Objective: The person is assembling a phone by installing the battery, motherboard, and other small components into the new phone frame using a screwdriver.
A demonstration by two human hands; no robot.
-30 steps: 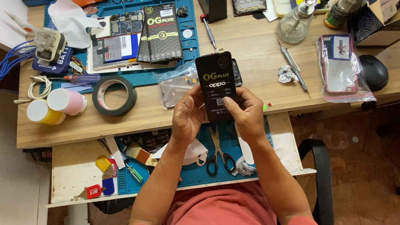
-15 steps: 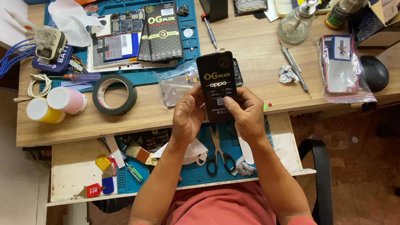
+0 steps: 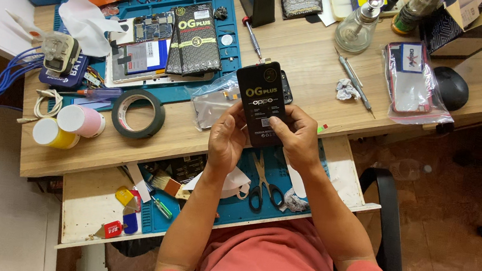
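While I sit at the wooden surface [image 3: 318, 66], both hands hold one black flat package [image 3: 263, 105] upright above its front edge. My left hand [image 3: 227, 140] is curled around the package's lower left side, thumb on the front. My right hand [image 3: 298, 140] grips the lower right side, its thumb pressed on the front face near the bottom. Below the hands, scissors [image 3: 264, 185] lie on the blue mat of the pull-out tray [image 3: 84, 203], near a small brush [image 3: 163, 182]. Left of the package, a black tape roll [image 3: 138, 114] rests flat. Farther back, two similar black packages [image 3: 196, 38] lie on the blue work mat [image 3: 229, 10].
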